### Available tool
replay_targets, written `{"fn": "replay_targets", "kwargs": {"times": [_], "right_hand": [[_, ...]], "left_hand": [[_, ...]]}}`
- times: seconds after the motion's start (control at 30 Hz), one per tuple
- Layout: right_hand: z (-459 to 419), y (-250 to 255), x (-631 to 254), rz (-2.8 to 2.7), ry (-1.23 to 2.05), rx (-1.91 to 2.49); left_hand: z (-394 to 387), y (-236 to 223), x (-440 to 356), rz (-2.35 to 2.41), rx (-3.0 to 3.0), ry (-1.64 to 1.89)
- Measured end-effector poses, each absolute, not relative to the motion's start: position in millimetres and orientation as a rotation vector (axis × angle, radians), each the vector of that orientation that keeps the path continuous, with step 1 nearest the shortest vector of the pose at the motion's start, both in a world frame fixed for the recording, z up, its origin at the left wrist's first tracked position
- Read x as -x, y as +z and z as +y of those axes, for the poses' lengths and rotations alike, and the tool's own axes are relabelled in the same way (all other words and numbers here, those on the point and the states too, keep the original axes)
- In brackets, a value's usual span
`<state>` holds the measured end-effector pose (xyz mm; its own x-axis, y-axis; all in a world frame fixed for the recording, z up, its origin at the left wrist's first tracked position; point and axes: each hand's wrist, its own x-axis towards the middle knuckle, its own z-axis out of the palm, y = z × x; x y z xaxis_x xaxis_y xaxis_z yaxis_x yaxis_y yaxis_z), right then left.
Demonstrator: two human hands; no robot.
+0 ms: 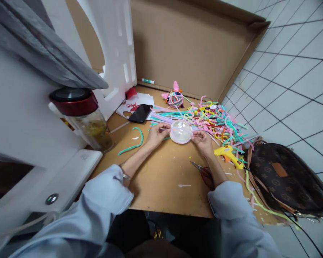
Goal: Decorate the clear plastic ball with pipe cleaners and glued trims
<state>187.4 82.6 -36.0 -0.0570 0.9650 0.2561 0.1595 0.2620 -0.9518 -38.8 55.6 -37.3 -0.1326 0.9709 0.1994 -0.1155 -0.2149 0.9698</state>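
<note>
A clear plastic ball (181, 131) rests on the brown cardboard sheet (161, 179) between my two hands. My left hand (157, 133) pinches a pale pink pipe cleaner against the ball's left side. My right hand (202, 139) has its fingers closed on the ball's right edge. Just behind the ball lies a heap of coloured pipe cleaners (212, 122). A small wrapped pig-like ball with pink ears (174, 98) stands further back.
A yellow glue gun (227, 153) and red-handled scissors (204, 173) lie by my right forearm. A brown handbag (285, 177) sits at right. A black phone (140, 113), a loose teal pipe cleaner (133, 141), a red-lidded jar (88, 118) and white foam (115, 53) stand left.
</note>
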Motion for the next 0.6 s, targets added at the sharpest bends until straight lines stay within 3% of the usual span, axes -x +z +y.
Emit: {"fn": "replay_targets", "kwargs": {"times": [0.6], "right_hand": [[73.9,-25.6,-180.8,-1.486,0.921,1.211]], "left_hand": [[53.6,-35.6,37.3,1.115,-1.156,1.565]]}}
